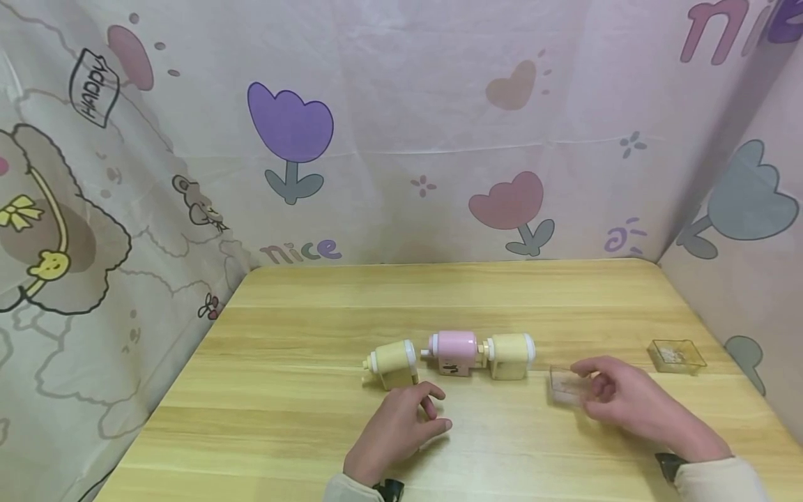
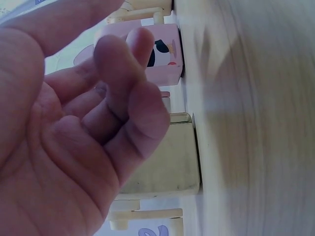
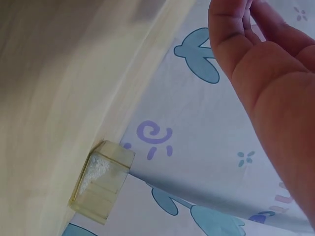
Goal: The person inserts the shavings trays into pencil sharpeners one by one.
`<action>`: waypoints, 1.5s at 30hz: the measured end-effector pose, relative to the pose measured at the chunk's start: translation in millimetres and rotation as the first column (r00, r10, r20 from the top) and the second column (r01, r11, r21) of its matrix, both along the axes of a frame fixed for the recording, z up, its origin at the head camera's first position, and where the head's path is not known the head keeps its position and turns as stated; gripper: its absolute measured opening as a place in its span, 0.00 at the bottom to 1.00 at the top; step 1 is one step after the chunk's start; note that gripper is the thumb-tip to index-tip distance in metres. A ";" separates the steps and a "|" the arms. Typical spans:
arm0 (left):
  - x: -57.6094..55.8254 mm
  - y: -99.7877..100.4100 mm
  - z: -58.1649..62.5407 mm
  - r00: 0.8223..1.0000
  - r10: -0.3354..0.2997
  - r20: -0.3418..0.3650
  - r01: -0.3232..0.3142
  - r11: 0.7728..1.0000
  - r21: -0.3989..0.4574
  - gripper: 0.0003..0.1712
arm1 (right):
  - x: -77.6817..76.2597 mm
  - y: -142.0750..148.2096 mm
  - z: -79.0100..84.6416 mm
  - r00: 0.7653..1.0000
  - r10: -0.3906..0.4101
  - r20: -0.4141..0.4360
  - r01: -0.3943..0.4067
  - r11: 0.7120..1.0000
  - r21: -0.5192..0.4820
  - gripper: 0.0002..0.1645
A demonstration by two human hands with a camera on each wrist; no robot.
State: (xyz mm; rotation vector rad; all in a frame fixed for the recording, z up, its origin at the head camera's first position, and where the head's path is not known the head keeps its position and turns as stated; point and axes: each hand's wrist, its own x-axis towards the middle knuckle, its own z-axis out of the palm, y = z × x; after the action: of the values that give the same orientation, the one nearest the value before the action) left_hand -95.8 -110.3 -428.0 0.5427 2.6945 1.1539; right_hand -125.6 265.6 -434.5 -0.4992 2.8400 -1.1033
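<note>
Three hand-crank pencil sharpeners stand in a row on the table: a yellow left one [image 1: 393,362], a pink one [image 1: 456,352] and a yellow right one [image 1: 511,355]. My left hand [image 1: 401,425] hovers just in front of the left one, fingers loosely bent around nothing. In the left wrist view its palm [image 2: 74,128] partly covers a yellow sharpener body [image 2: 162,167], with the pink sharpener [image 2: 167,71] beyond. My right hand [image 1: 621,397] pinches the right end of a clear plastic box [image 1: 564,388] between thumb and fingers. The right wrist view shows that hand [image 3: 270,73] but not the box.
A second see-through box [image 1: 676,357], yellowish, with whitish bits inside, sits near the table's right edge; it also appears in the right wrist view as a yellowish box [image 3: 101,182]. Patterned cloth [image 1: 401,139] hangs behind and beside the wooden table [image 1: 282,425].
</note>
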 end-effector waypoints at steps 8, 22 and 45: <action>0.3 0.0 -1.0 1.000 0.000 0.003 0.000 1.000 0.005 0.22 | 4.4 -5.2 -1.4 0.997 0.071 0.002 -0.071 0.997 -0.037 0.31; 0.6 1.7 -1.8 1.000 0.004 -0.008 -0.004 1.000 0.006 0.21 | 12.1 -30.9 -7.7 0.972 0.224 -0.072 -0.230 0.969 -0.089 0.29; 0.0 8.9 -1.2 0.989 0.036 -0.142 -0.030 0.999 0.042 0.18 | 16.0 -60.3 -13.1 0.931 0.318 -0.181 -0.340 0.935 -0.103 0.31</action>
State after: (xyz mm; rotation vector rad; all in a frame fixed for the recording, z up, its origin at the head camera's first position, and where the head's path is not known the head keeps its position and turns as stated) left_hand -95.8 -101.4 -429.2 0.6110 2.8155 1.2237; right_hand -109.6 205.4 -447.6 -1.0778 2.6767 -1.2359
